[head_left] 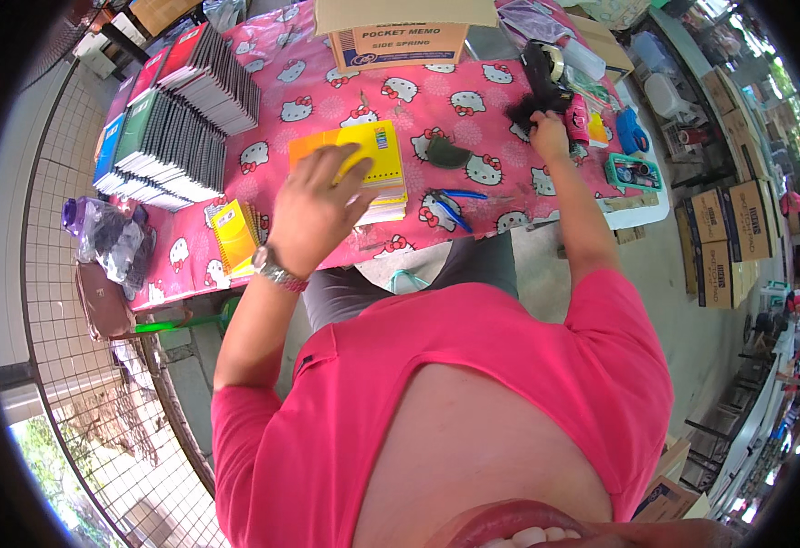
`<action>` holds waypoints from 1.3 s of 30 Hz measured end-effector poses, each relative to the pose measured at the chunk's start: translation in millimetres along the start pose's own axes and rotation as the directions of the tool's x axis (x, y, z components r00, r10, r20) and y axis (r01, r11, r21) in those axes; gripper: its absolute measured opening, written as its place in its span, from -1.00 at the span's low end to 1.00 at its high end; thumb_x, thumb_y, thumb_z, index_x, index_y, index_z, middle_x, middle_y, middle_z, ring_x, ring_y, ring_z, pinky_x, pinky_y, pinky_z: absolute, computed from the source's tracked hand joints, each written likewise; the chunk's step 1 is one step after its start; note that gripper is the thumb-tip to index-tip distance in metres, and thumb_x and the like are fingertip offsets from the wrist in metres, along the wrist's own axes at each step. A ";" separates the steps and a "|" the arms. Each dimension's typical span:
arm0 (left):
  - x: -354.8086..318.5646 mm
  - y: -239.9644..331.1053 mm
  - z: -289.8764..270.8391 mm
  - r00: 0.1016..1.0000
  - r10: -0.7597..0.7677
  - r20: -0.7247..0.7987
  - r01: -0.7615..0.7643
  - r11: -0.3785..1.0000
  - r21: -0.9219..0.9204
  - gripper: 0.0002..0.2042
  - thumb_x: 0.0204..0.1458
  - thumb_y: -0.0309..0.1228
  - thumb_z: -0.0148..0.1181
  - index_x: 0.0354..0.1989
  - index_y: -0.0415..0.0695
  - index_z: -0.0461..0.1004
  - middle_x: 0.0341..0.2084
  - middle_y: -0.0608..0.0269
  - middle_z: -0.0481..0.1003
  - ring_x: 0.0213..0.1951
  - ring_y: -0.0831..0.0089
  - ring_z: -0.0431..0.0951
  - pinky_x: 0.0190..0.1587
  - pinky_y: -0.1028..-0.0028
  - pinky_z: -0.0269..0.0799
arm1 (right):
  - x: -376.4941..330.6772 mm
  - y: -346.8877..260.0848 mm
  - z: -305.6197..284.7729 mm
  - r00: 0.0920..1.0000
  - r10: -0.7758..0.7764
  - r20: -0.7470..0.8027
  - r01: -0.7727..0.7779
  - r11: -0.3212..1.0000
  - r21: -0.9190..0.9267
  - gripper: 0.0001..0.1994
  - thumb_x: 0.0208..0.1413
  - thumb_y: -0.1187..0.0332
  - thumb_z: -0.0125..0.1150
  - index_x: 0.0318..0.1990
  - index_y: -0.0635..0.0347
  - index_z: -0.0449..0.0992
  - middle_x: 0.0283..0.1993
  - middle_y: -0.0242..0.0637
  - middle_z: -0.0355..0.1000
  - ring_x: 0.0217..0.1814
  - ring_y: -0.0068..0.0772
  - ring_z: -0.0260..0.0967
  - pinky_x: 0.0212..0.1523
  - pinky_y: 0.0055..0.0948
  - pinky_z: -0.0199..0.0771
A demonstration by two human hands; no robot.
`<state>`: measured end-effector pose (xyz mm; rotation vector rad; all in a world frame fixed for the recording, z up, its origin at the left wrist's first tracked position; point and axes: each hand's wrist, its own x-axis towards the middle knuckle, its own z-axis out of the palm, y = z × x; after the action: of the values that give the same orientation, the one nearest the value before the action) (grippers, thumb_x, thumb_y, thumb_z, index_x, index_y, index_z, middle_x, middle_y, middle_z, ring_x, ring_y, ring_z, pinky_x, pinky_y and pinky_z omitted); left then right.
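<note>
My left hand (pixel 322 199), a watch on its wrist, is over a stack of yellow notebooks (pixel 383 173), covering part of the top cover. Its fingers are apart and bent a little; contact with the cover cannot be made out. On the right, my right hand (pixel 549 137) reaches to a black, spiky bundle (pixel 535 110), its fingers closed at the bundle's near end. What the bundle is made of is too small to tell. Between my hands lie blue-handled pliers (pixel 455 208) and a dark green, rounded flat piece (pixel 446 153).
Tall stacks of spiral notebooks (pixel 176 146) stand at the left. A smaller yellow spiral notebook (pixel 235 239) lies near the front edge. An open carton (pixel 400 47) stands at the back. A green basket (pixel 633 172) and a blue tape dispenser (pixel 633 132) sit at the right edge.
</note>
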<state>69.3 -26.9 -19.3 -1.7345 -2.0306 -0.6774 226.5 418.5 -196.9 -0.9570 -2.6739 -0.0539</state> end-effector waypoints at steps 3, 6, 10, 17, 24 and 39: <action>-1.4 -4.7 7.6 0.976 0.014 0.219 -0.030 0.997 0.067 -0.71 -0.12 -0.47 0.31 -0.16 -0.12 0.52 -0.13 0.21 0.52 -0.14 0.22 0.53 -0.15 0.33 0.50 | 6.8 -20.5 -34.0 0.997 0.022 -0.074 -0.007 0.980 0.197 -0.65 -0.01 0.50 0.14 0.00 0.10 0.49 -0.05 0.00 0.36 -0.05 0.10 0.42 0.00 -0.19 0.44; 3.6 -11.8 -6.1 0.966 0.040 0.257 -0.001 0.989 -0.148 -0.75 -0.09 -0.50 0.24 -0.17 -0.13 0.51 -0.20 0.19 0.52 -0.20 0.22 0.54 -0.20 0.35 0.50 | 1.8 -62.1 -75.2 0.961 -0.131 -0.244 0.217 0.905 0.367 -0.66 0.05 0.48 0.15 0.02 0.09 0.51 -0.04 -0.10 0.41 -0.12 -0.03 0.47 -0.10 -0.29 0.49; 27.5 -15.3 -21.0 0.988 0.032 0.153 -0.018 0.996 -0.088 -0.78 -0.02 -0.55 0.12 -0.16 -0.13 0.48 -0.27 0.12 0.50 -0.25 0.14 0.51 -0.21 0.27 0.48 | -29.4 -166.8 -163.8 0.922 -0.307 -0.237 0.356 0.432 0.829 -0.77 0.10 0.40 0.24 -0.06 0.10 0.57 -0.11 -0.21 0.43 -0.18 -0.34 0.46 -0.13 -0.44 0.44; 43.5 -9.5 -6.8 0.996 -0.085 0.027 0.086 0.996 -0.004 -0.82 0.05 -0.44 0.12 -0.16 -0.12 0.42 -0.30 0.17 0.50 -0.19 0.18 0.49 -0.10 0.24 0.28 | -41.2 -221.9 -185.5 0.830 -0.343 -0.440 0.547 0.349 0.761 -0.77 -0.01 0.59 0.27 -0.16 0.20 0.54 -0.21 -0.29 0.43 -0.12 -0.36 0.43 -0.10 -0.47 0.41; 43.1 -12.3 -1.5 0.996 -0.085 0.005 0.085 0.996 0.003 -0.84 0.08 -0.39 0.14 -0.19 -0.11 0.42 -0.34 0.20 0.52 -0.24 0.20 0.49 -0.14 0.25 0.27 | -47.0 -218.5 -195.6 0.820 -0.377 -0.431 0.569 0.448 0.690 -0.77 -0.07 0.60 0.29 -0.20 0.19 0.55 -0.24 -0.29 0.43 -0.18 -0.31 0.44 -0.15 -0.43 0.43; 48.0 -13.4 -3.2 0.996 -0.086 0.038 0.087 0.996 -0.035 -0.83 0.05 -0.42 0.14 -0.18 -0.08 0.40 -0.36 0.19 0.52 -0.26 0.19 0.49 -0.13 0.25 0.28 | -54.4 -215.7 -186.1 0.700 -0.381 -0.604 0.712 0.437 0.549 -0.72 -0.08 0.66 0.19 -0.20 0.12 0.56 -0.28 -0.27 0.40 -0.27 -0.31 0.42 -0.34 -0.40 0.45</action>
<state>48.2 8.0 9.4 -1.6993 -2.1411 -0.7191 181.1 192.3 -21.2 0.2489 -2.1224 0.6292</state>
